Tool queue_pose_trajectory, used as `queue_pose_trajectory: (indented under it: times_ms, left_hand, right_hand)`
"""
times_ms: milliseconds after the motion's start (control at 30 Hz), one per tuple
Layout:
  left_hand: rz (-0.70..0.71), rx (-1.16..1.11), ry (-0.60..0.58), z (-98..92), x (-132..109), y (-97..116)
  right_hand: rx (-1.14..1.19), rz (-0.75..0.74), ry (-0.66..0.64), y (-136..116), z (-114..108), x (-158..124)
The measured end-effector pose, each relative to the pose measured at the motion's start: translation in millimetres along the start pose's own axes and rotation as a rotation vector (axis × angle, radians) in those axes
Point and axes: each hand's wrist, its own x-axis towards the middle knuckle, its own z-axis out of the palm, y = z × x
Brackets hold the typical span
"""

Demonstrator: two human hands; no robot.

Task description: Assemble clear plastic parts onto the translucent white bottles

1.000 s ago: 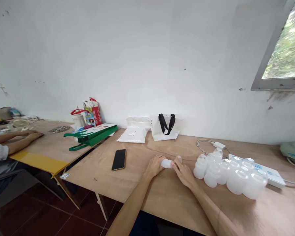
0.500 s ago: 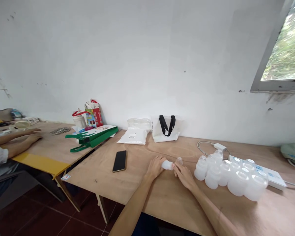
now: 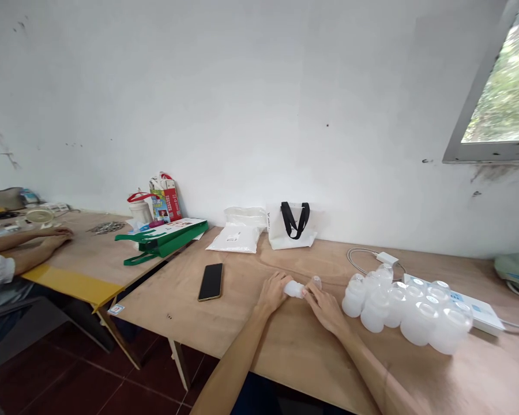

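Note:
A small translucent white plastic bottle (image 3: 293, 289) lies on its side between my hands, just above or on the table. My left hand (image 3: 273, 293) is closed round its base end. My right hand (image 3: 325, 308) pinches at the neck end, and its fingers partly hide the mouth. Just behind the right fingers shows a clear dome-shaped cap (image 3: 316, 281), partly covered; whether the hand touches it I cannot tell. To the right stands a cluster of several similar white bottles (image 3: 419, 320) with clear caps.
A phone (image 3: 210, 282) lies left of my hands. Behind are a white plastic package (image 3: 236, 239) and a white bag with black handles (image 3: 292, 230). A power strip (image 3: 480, 311) and cable lie behind the bottles. At the left table, a co-worker's hands (image 3: 54, 239) rest near a green bag (image 3: 164, 242).
Both hands stay on the bottle in nearly the same place. The right fingers have shifted very slightly at its neck.

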Motion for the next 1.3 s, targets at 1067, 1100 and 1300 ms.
queue_pose_trajectory:
  times_ms: [1067, 1100, 1300]
  left_hand:
    - [-0.044, -0.058, 0.028, 0.4, -1, 0]
    - [-0.037, -0.063, 0.028, 0.5, -1, 0]
    - [-0.024, -0.073, 0.007, 1.8, 0, 0]
  right_hand:
    - [0.024, 0.076, 0.071, -6, 3, -1]
    - [0.009, 0.062, 0.067, -6, 2, -1]
    - [0.161, 0.084, 0.009, -10, 2, 0]
